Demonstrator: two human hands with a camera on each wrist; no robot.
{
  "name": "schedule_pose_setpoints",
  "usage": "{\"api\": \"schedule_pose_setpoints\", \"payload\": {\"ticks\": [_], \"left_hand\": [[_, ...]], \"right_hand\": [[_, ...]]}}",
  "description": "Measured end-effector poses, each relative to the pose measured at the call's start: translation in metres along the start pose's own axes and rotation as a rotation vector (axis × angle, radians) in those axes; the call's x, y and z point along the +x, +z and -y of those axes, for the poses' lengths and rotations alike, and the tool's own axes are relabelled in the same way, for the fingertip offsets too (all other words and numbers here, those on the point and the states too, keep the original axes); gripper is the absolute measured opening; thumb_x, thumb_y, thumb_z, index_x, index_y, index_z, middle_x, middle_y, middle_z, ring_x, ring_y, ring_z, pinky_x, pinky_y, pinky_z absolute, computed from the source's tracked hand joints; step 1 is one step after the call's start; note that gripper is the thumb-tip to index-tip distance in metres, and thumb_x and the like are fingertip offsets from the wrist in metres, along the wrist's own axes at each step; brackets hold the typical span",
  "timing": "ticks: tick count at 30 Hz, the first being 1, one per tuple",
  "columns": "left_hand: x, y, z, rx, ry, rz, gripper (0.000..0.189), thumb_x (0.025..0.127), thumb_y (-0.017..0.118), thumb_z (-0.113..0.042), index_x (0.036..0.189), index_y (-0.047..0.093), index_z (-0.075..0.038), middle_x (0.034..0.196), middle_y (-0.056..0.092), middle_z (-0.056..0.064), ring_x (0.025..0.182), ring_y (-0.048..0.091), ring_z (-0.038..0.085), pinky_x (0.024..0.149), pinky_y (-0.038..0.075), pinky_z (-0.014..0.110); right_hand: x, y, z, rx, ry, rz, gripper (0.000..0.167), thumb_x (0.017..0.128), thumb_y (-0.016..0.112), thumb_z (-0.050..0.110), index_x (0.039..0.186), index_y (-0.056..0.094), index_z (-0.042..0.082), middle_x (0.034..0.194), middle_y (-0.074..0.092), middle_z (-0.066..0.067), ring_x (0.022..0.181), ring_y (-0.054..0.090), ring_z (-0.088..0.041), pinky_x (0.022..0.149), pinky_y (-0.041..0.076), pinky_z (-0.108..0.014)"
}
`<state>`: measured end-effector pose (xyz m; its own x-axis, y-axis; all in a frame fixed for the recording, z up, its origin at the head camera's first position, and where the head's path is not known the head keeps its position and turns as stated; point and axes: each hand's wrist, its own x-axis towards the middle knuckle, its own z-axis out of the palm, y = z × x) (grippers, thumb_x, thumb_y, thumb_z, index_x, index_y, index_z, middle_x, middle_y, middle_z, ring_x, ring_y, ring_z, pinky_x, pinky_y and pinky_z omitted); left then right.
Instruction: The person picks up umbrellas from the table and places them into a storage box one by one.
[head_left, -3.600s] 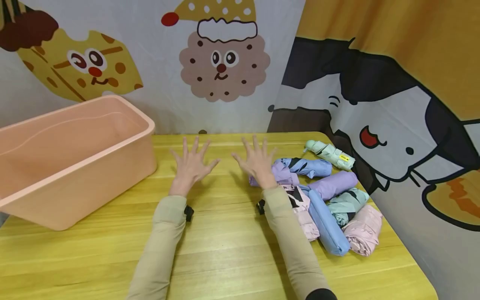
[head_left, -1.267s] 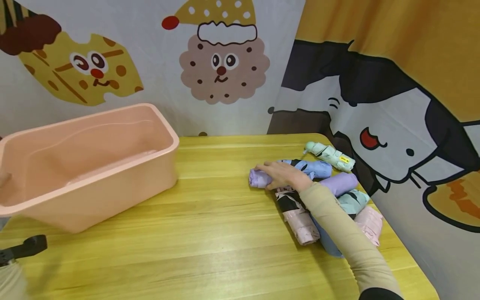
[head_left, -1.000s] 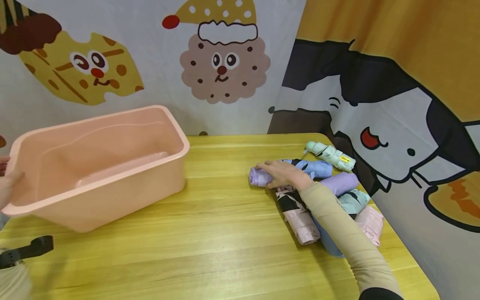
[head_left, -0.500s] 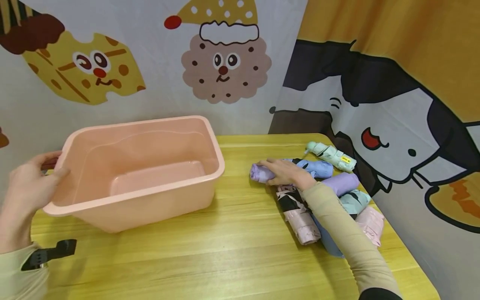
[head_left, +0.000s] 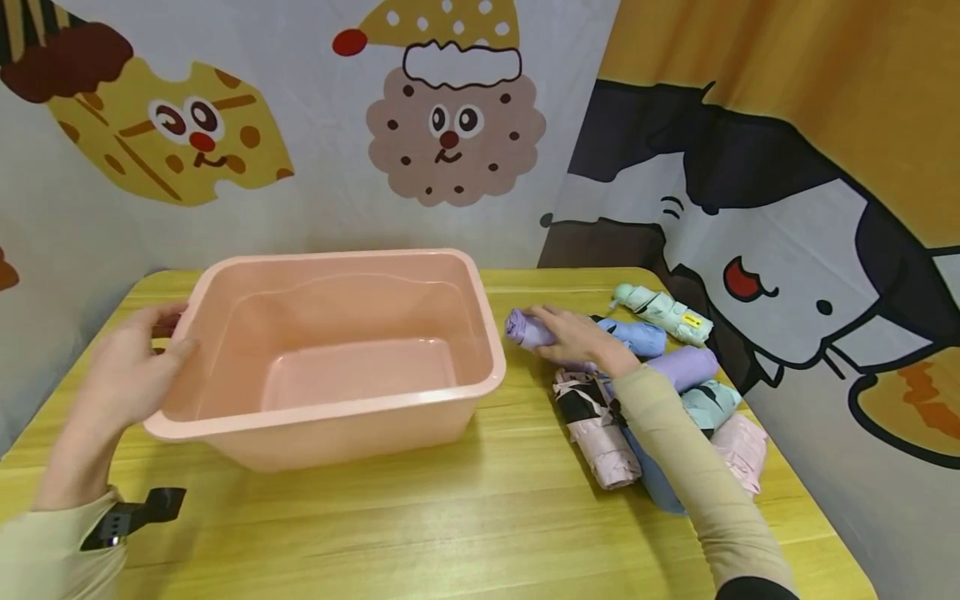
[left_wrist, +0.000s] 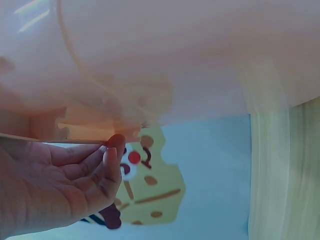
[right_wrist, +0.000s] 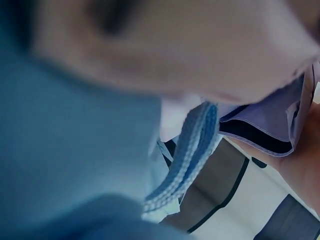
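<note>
My left hand (head_left: 131, 367) grips the left rim of a pink plastic bin (head_left: 322, 407), thumb inside and fingers beneath the outer edge. The left wrist view shows those fingers (left_wrist: 107, 175) curled up under the rim, beside the bin's wall (left_wrist: 200, 65). At the right, my right hand (head_left: 581, 337) holds a rolled purple folding umbrella (head_left: 528, 329), whose left end sticks out past the fingertips. Purple fabric (right_wrist: 270, 120) and a blue woven strap (right_wrist: 187, 155) lie close to the right hand in the right wrist view.
Several more folded umbrellas crowd the table's right side: a mint one (head_left: 663, 312), a blue one (head_left: 637, 337), another purple one (head_left: 686, 367), a teal one (head_left: 708, 404), and a pink-and-black one (head_left: 600, 442). A patterned curtain (head_left: 300, 217) hangs behind the wooden table (head_left: 420, 533).
My left hand has come into view and pulled the bin rightward toward the umbrellas. My right hand went to the purple umbrella, whose left end has lately shifted slightly up and right.
</note>
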<state>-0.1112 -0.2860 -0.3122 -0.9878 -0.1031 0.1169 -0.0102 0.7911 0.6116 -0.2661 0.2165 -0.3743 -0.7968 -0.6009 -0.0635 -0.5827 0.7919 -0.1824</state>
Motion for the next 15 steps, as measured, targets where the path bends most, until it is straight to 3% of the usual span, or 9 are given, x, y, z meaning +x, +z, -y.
{"api": "schedule_pose_setpoints", "payload": {"ticks": [7,12,15], "left_hand": [[-0.005,0.011,-0.015,-0.012,0.053,0.001,0.053,0.096,0.046,-0.016,0.138,0.034,0.015,0.122,0.048,0.036,0.098,0.055,0.052,0.059,0.049,0.024],[-0.012,0.018,-0.023,-0.019,0.084,-0.007,0.052,0.095,0.049,-0.014,0.136,0.037,0.015,0.120,0.050,0.035,0.093,0.058,0.050,0.057,0.044,0.015],[-0.016,0.022,-0.028,-0.026,0.101,-0.013,0.050,0.094,0.049,-0.012,0.135,0.038,0.015,0.119,0.050,0.035,0.093,0.058,0.048,0.058,0.048,0.020]], "right_hand": [[0.000,-0.003,-0.006,0.098,0.022,-0.091,0.068,0.084,0.066,0.023,0.144,0.036,0.013,0.134,0.051,-0.021,0.096,0.060,-0.031,0.080,0.053,-0.044],[0.001,-0.006,-0.008,0.159,0.076,-0.136,0.070,0.083,0.066,0.024,0.145,0.034,0.013,0.133,0.051,-0.022,0.101,0.059,-0.034,0.082,0.053,-0.047],[0.001,-0.007,-0.010,0.191,0.115,-0.176,0.070,0.083,0.066,0.023,0.145,0.034,0.013,0.129,0.053,-0.021,0.101,0.059,-0.034,0.081,0.053,-0.047]]}}
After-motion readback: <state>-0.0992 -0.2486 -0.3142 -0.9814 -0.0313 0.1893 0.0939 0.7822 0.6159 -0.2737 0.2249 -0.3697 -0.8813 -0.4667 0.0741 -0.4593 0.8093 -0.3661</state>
